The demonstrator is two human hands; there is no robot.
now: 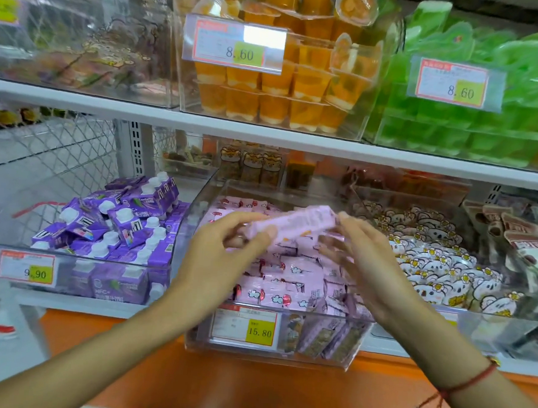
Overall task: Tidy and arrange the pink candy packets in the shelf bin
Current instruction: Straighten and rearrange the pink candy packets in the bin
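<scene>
The job looked partly done. In the clear shelf bin (341, 341) many pink candy packets (288, 283) lay flat in rough rows, while those at the near right corner stood on edge and leaned unevenly — these seemed left to straighten. One pink packet (295, 221) was held above the middle of the bin, not yet placed: the left hand (225, 248) pinched its left end between thumb and fingers, and the right hand (364, 255) touched its right end with the thumb tip, its other fingers curled loosely below. The lifted packet and the fingertips were blurred, so its print could not be read — and the hands hid the packets beneath them.
</scene>
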